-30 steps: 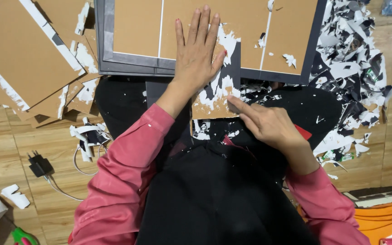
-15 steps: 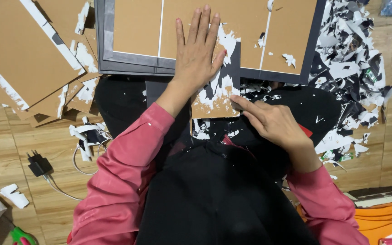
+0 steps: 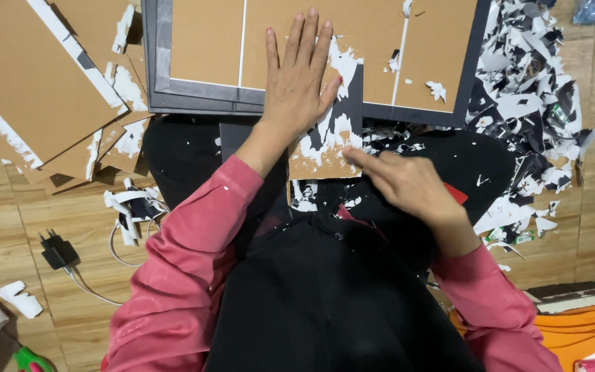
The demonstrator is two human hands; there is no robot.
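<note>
1. Head view, left hand (image 3: 297, 83): laid flat, fingers spread and straight, palm pressing down on a brown cardboard piece (image 3: 325, 138); it grips nothing.
2. Right hand (image 3: 408, 186): loosely curled, forefinger stretched to the cardboard piece's lower right edge; a red object (image 3: 454, 195) shows just beyond the knuckles, and whether the hand holds it cannot be told.
3. Cardboard piece: patched with torn white paper, lying across the person's dark lap and overlapping the near edge of a grey-framed board (image 3: 194, 96).
4. Stack of brown cardboard sheets (image 3: 43, 89): on the wooden floor, left.
5. Heap of black and white paper scraps (image 3: 531, 103): right.
6. Black charger plug (image 3: 58, 252): lower left, on the floor.
</note>
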